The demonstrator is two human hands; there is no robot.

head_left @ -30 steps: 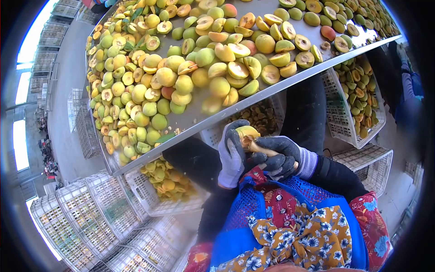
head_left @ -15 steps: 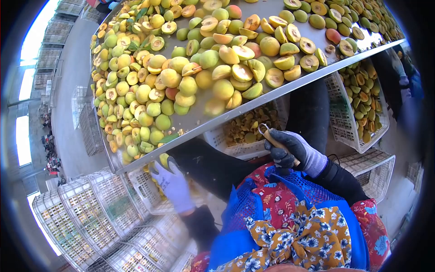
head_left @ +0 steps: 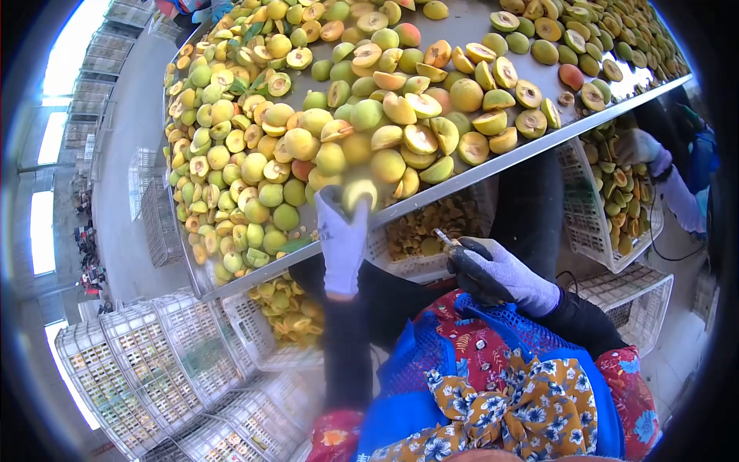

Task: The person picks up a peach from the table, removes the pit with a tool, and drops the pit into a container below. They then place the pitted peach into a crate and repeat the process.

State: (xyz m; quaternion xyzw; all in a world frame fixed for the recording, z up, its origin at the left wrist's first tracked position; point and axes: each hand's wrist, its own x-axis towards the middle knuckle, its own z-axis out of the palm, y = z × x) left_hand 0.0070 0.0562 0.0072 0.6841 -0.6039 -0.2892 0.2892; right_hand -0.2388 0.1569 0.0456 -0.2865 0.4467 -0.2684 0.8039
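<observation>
My left hand (head_left: pixel 342 242), in a pale lilac glove, reaches over the metal table's near edge, its fingers closed around an apricot half (head_left: pixel 359 195); both are slightly blurred. Apricots, many cut in half, are heaped around it on the table (head_left: pixel 462 17). In front of my lap, my right hand (head_left: pixel 493 271), in a lilac glove with dark palm and fingers, grips a small pitting tool (head_left: pixel 445 238). The tool's metal tip points up and left; the fingers hide most of its handle.
Below the table edge stand a crate of apricot pieces (head_left: pixel 375 245) and another crate (head_left: pixel 240 325) at lower left. Stacked white crates (head_left: pixel 154 346) fill the left side. At right, a co-worker's gloved hand (head_left: pixel 637 146) is over a full crate (head_left: pixel 573 202).
My left hand has moved from the lower-left crate up to the table and taken hold of an apricot half. The tool in my right hand has turned. A co-worker's hand has come over the right crate.
</observation>
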